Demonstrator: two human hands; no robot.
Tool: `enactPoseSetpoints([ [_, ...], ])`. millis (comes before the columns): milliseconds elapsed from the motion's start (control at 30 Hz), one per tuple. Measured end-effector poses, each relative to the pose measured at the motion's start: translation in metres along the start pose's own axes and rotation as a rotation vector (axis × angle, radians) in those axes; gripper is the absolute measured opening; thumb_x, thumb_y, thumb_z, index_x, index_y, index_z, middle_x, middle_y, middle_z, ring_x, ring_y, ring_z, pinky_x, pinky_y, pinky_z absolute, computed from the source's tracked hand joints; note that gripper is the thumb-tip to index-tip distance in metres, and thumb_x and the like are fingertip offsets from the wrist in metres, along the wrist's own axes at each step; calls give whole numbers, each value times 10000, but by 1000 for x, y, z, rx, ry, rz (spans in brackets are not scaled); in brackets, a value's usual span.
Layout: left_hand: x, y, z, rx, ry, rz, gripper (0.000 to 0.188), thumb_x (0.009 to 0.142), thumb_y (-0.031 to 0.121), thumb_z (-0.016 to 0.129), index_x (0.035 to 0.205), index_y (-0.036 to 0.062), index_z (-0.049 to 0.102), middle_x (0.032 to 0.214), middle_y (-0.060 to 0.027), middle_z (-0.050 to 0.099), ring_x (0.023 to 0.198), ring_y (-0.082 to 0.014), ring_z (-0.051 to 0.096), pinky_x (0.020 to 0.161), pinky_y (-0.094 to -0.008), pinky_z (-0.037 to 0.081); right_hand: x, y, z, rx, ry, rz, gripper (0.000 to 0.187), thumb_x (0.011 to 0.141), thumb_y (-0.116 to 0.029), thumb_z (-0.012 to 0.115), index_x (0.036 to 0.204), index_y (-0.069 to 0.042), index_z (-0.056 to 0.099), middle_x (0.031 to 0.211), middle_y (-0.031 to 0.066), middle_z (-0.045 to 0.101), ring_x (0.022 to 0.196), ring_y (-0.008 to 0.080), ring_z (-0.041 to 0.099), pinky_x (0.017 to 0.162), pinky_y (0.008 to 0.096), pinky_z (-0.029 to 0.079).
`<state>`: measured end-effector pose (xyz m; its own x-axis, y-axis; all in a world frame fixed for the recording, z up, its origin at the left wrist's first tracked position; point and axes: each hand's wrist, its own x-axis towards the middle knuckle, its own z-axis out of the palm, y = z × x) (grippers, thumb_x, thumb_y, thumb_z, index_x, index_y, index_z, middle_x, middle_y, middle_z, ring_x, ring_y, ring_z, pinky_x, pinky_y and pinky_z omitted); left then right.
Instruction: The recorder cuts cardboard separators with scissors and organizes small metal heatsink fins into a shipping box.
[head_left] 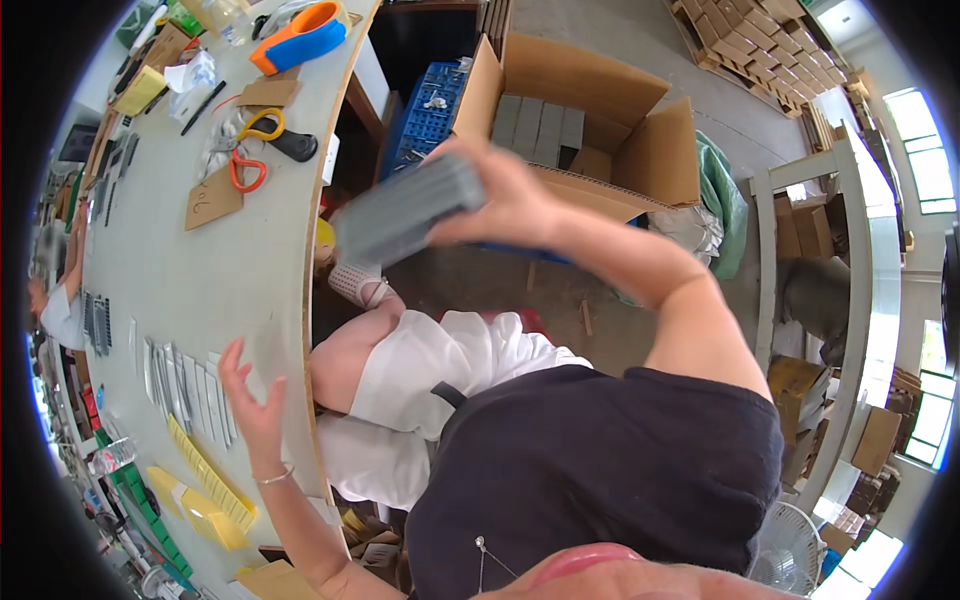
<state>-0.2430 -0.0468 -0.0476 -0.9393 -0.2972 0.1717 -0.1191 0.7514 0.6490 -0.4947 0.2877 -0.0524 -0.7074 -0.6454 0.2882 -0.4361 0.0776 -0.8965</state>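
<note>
- Between the worktable (225,285) and the open cardboard carton (655,160), our right hand (500,192) holds the grey rectangular block (408,208), pinching its right end, with the thumb on the nearer side.
- From this grip, the block lies to the left; its long axis is slanted, going out from the palm and a little back toward our body.
- Its free end points to the table edge. Because of motion blur, we cannot tell if it is one piece or several stacked.
- Ahead and to the right of the grip is the carton, with grey blocks (540,130) inside; the blue plastic crate (425,125) is ahead and left.
- Our left hand (257,405) is the farther one, behind and left of the grip: its fingers are spread, holding nothing, near the pale flat strips (184,385).
</note>
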Motion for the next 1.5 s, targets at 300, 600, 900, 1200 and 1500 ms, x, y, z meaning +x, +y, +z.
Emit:
enactPoseSetpoints([
  [300,-63,-57,-57,-113,501,-401,269,964,120,492,1187,-16,557,1203,-99,571,1113,-187,529,963,-303,402,-35,97,-192,-974,-75,402,573,637,-265,767,1090,-26,512,1003,198,597,987,371,576,861,416,475],
  [600,-128,-85,-93,-236,807,-597,267,972,181,507,1145,-12,572,1120,-75,586,1047,-159,546,920,-288,440,-65,236,-154,-1018,-273,497,625,638,-265,782,1123,-47,453,1055,199,565,996,388,577,802,459,497],
  [900,-204,-77,-111,-135,923,-746,324,927,202,547,1185,7,556,1162,-80,588,1064,-190,555,934,-298,437,-91,297,-135,-875,-54,542,747,615,-152,752,1271,-96,400,1275,193,377,1039,432,536,860,466,494],
  [1200,-225,-83,-126,-305,1001,-788,338,934,214,540,1192,-5,545,1158,-81,573,1009,-179,548,910,-277,425,-85,284,-129,-1111,-250,654,1090,693,-304,785,1496,-165,62,1527,261,89,1050,427,580,806,456,530],
  [1500,-201,-73,-95,-59,838,-751,332,941,164,506,1206,-35,533,1163,-122,571,1054,-216,555,928,-307,443,-88,295,-145,-1045,-346,720,1095,709,-408,737,1497,-135,29,1525,283,46,1066,456,570,842,469,514],
])
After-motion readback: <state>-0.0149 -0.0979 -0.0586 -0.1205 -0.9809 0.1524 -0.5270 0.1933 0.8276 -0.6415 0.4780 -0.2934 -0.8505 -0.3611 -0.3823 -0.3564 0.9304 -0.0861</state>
